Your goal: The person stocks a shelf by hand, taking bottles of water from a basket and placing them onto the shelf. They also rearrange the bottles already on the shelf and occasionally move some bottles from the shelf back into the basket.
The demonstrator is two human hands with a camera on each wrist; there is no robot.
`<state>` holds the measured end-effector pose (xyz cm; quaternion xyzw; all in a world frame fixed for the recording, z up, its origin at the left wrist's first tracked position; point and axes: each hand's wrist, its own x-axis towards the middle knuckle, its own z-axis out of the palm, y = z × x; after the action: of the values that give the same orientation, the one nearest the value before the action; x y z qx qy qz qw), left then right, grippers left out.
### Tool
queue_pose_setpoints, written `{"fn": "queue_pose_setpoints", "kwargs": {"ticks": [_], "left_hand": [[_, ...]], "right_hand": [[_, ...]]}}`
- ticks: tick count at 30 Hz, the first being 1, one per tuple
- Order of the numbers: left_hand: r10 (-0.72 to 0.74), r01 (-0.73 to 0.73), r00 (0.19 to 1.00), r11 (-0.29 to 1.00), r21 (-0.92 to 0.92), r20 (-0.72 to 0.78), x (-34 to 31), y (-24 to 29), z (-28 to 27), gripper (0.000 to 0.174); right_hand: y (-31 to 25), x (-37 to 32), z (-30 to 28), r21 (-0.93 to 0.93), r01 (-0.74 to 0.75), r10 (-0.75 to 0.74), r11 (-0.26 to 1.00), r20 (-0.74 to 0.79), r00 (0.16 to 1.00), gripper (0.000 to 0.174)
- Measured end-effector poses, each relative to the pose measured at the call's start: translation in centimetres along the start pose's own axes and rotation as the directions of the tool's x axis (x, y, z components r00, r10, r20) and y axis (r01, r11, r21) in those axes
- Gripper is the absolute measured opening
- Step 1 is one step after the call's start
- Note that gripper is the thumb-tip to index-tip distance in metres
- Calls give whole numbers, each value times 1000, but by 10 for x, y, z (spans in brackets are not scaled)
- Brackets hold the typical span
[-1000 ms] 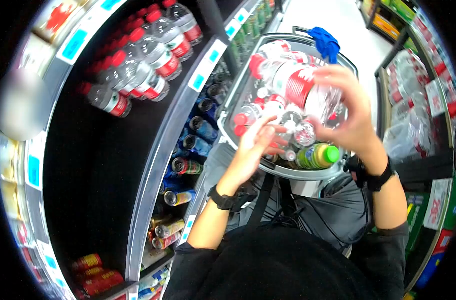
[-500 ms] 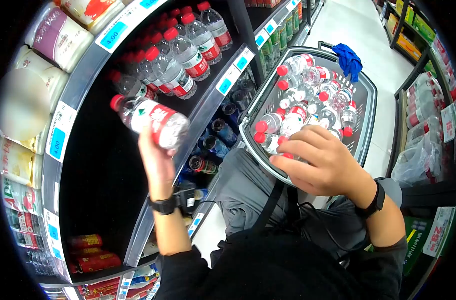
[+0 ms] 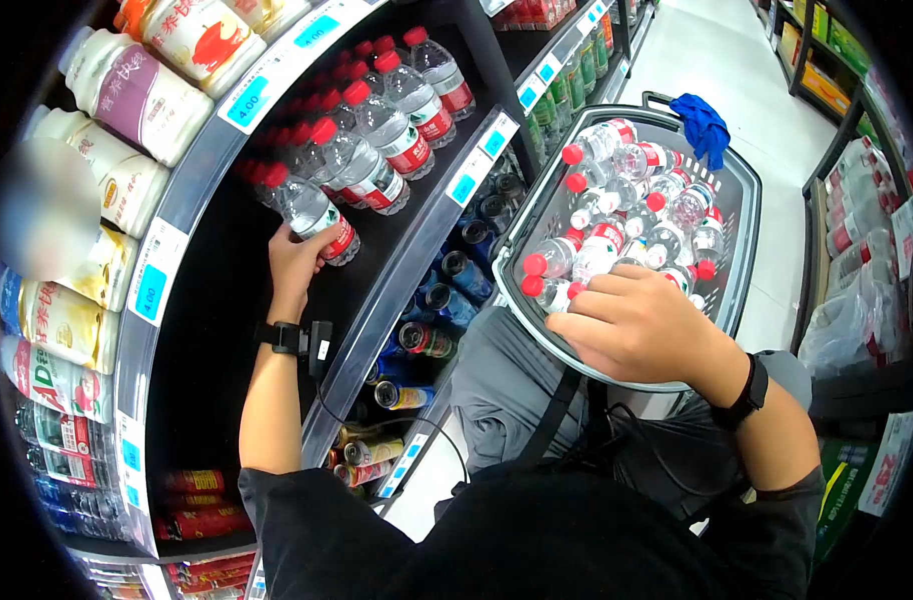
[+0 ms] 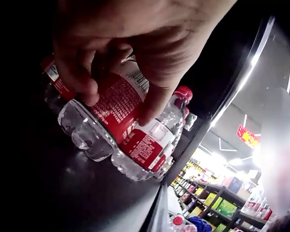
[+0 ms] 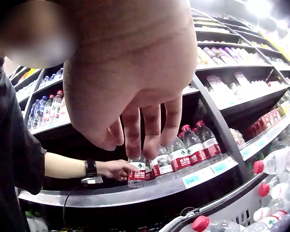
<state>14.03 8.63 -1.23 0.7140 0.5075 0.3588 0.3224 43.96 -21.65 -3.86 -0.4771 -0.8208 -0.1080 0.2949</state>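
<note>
At the front of a shelf row, my left hand (image 3: 299,262) grips a clear water bottle (image 3: 320,216) with a red cap and red-white label, standing among similar bottles. Seen from the left wrist, thumb and fingers lie on either side of its red label (image 4: 117,105). Over the near rim of a grey basket (image 3: 745,262), my right hand (image 3: 639,325) hangs with loosely bent fingers, nothing showing in its grasp. Red-capped water bottles (image 3: 605,238) lie heaped in the basket, partly hidden by this hand.
A shelf lip with price tags (image 3: 464,188) runs in front of the bottle row. Cans (image 3: 447,300) stand on the shelf below, white drink bottles (image 3: 142,95) at the upper left. A blue cloth (image 3: 701,130) hangs on the basket's far edge. Wrapped bottle packs (image 3: 857,300) line the right.
My left hand went from the basket to the shelf and set a tilted bottle upright in the row. My right hand, earlier holding a bottle over the basket, now holds none.
</note>
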Motion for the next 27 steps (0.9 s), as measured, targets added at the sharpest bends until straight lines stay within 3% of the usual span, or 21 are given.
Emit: {"fn": "queue_pose_setpoints", "kwargs": {"ticks": [3, 9, 15, 18, 19, 21, 22, 24, 27], "left_hand": [[15, -15, 1000, 999, 49, 8, 8, 0, 3, 42], [-97, 98, 995, 994, -37, 28, 16, -10, 4, 40], [-29, 18, 998, 977, -212, -51, 14, -21, 0, 42], [33, -56, 997, 930, -362, -68, 18, -35, -5, 32], [17, -31, 999, 932, -361, -43, 18, -39, -7, 29], [80, -113, 984, 970, -214, -159, -3, -18, 2, 22], [176, -190, 968, 980, -66, -178, -7, -10, 6, 17], [308, -303, 951, 947, -107, 29, -31, 27, 27, 12], [404, -350, 834, 914, -204, 377, -64, 85, 78, 12]], "right_hand": [[0, -4, -2, 0, -16, 16, 1000, 9, 1000, 23], [1, -10, -2, 27, -16, 15, 1000, 57, 998, 18], [2, -8, 2, 60, -3, -2, 998, 71, 997, 14], [5, -8, 10, 78, -13, 7, 997, 83, 997, 12], [7, -8, 12, 87, -1, -8, 996, 96, 995, 12], [8, -10, 12, 96, -27, 16, 995, 115, 993, 12], [9, -10, 14, 90, -16, 5, 996, 122, 993, 11], [9, -12, 16, 70, 0, -10, 998, 144, 990, 8], [7, -14, 16, 69, 12, -23, 998, 168, 986, 8]]}}
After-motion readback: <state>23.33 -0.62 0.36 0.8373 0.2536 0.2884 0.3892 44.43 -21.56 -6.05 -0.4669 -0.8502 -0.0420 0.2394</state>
